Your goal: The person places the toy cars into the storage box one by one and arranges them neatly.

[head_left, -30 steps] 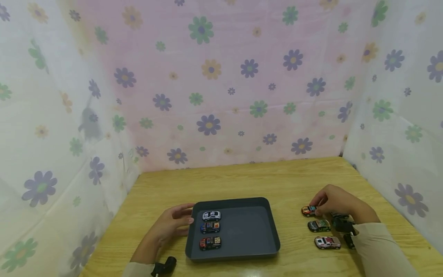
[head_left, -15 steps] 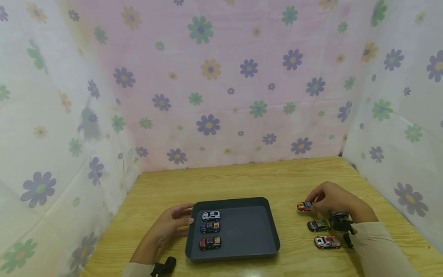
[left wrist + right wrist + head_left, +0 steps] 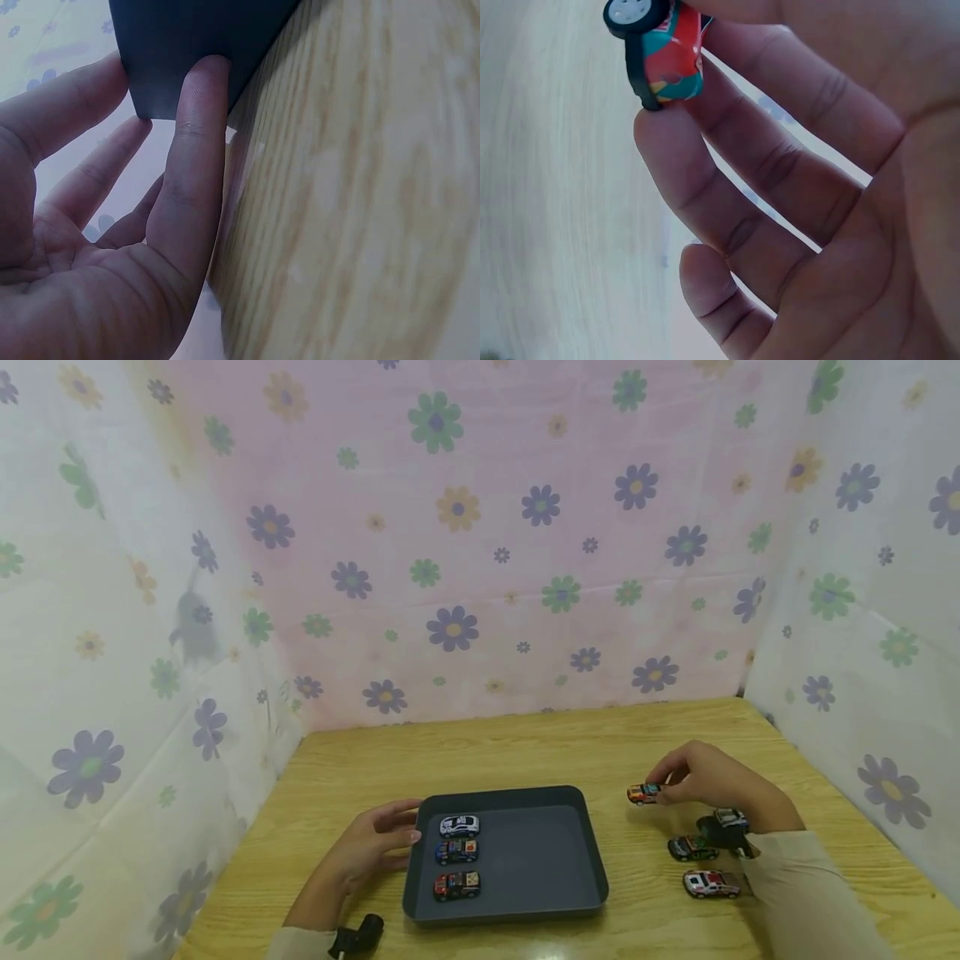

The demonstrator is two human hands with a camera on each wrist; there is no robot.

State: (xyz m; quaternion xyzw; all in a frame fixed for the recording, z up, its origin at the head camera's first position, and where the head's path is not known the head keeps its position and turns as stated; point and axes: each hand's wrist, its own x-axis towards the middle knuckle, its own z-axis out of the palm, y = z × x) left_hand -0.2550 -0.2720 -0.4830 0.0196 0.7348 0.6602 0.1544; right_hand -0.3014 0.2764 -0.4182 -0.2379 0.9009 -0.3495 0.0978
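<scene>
My right hand (image 3: 708, 777) pinches an orange-and-teal toy car (image 3: 643, 793) between thumb and fingers, to the right of the tray's far corner. In the right wrist view, the fingertips touch the car's end (image 3: 676, 64), and a grey wheel shows. My left hand (image 3: 367, 843) touches the left side of a dark grey tray (image 3: 536, 860). The left wrist view shows the thumb resting on the tray's outer wall (image 3: 169, 45), with other fingers at its corner. Inside the tray, along its left side, stand a white car (image 3: 459, 826), a blue car (image 3: 456, 852) and a red car (image 3: 457, 885).
Right of the tray, a green-and-black car (image 3: 692, 847) and a white-and-red car (image 3: 711, 884) stand on the wooden table (image 3: 480, 756). Another car (image 3: 732, 817) is partly hidden by the right wrist. Flower-patterned cloth (image 3: 495, 527) encloses the back and sides.
My right hand has lifted the orange-and-teal car away from the other cars and carried it left and farther back. The left hand and tray have stayed put.
</scene>
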